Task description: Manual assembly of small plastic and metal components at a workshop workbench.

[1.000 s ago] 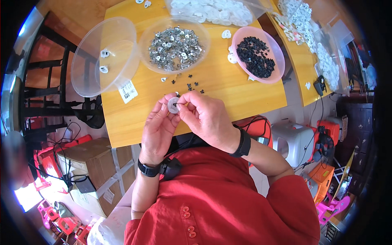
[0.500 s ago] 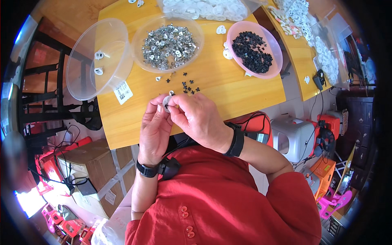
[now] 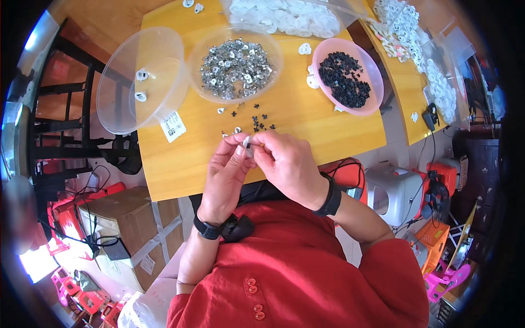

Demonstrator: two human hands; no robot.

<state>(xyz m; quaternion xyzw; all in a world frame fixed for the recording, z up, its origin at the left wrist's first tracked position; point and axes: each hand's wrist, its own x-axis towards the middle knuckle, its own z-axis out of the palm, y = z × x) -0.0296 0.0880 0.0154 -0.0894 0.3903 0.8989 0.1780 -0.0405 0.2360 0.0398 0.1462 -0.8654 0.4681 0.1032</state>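
My left hand (image 3: 225,175) pinches a small round white plastic part (image 3: 247,143) between thumb and fingers, just over the table's near edge. My right hand (image 3: 290,167) is closed, its thumb and forefinger meeting at the part's right side. A dark bit shows at the part's middle; what the right fingertips pinch is hidden. Just beyond my hands, several small black cross-shaped pieces (image 3: 256,124) lie loose on the yellow wooden table (image 3: 180,177). A pink bowl (image 3: 377,82) holds many more black pieces. A clear round tub (image 3: 278,71) holds a heap of small metallic and clear pieces.
At the left a clear empty-looking tub (image 3: 117,82) leans tilted, with two white parts seen by it. A clear bag of white discs (image 3: 290,16) lies at the back. More white parts (image 3: 440,87) cover a side table. Grey stool (image 3: 391,191) and cardboard box (image 3: 131,218) stand below.
Both hands and the table appear shifted slightly right and down in the picture. The white part has turned from face-on to more edge-on between my fingers.
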